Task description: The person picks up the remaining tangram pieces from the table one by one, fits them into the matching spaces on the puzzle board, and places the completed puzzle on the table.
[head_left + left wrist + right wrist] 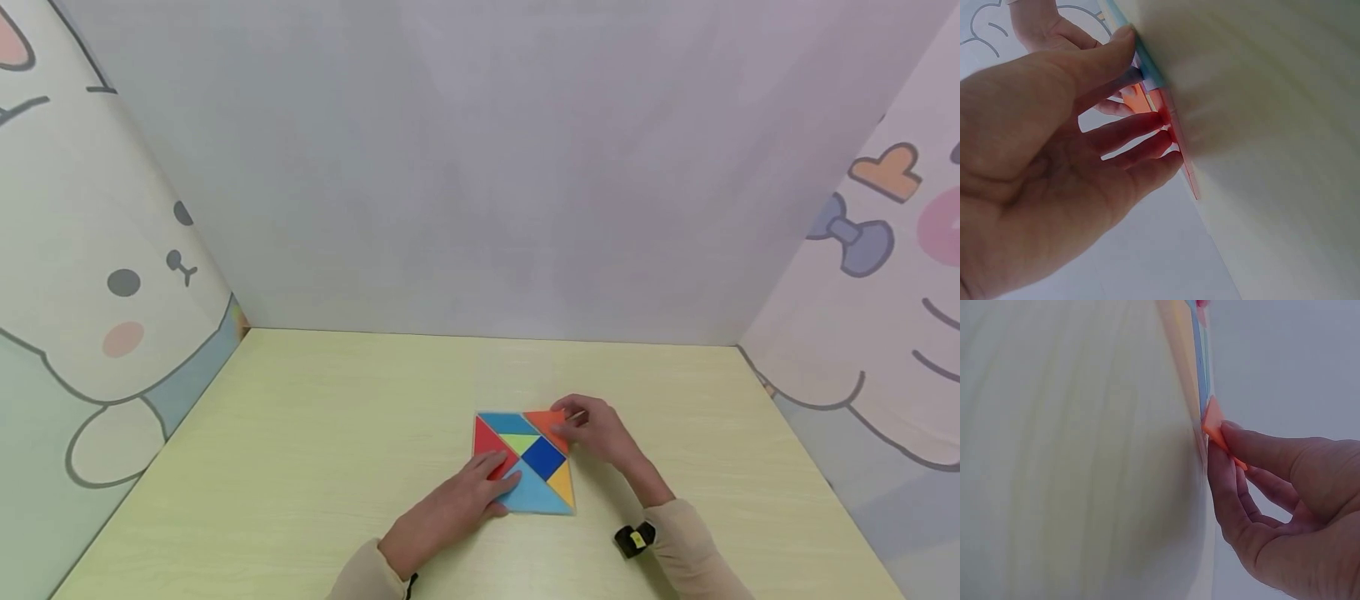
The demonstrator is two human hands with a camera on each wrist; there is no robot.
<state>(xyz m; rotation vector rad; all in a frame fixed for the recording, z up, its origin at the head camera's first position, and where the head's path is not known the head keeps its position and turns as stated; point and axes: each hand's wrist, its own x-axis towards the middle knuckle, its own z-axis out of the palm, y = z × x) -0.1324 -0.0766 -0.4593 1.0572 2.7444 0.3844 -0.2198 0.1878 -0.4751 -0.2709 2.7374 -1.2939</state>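
A square tangram puzzle in a shallow clear tray [573, 492] lies on the table. My right hand [600, 429] pinches an orange triangle [544, 423] between thumb and fingers at the top right corner; in the right wrist view the orange triangle [1215, 423] is tilted up from the other pieces. On the left side, my left hand [444, 510] rests with extended fingers on the red triangle [484, 437] and the light blue triangle [534, 493]. Between the hands lie a dark blue square [543, 458] and a yellow-green triangle [519, 442].
A teal piece [502, 423] runs along the tangram's far edge, and a yellow triangle [562, 483] fills the near right. The pale wood table [337, 417] ends at a grey back wall [480, 167]. Cartoon-printed side panels stand left and right.
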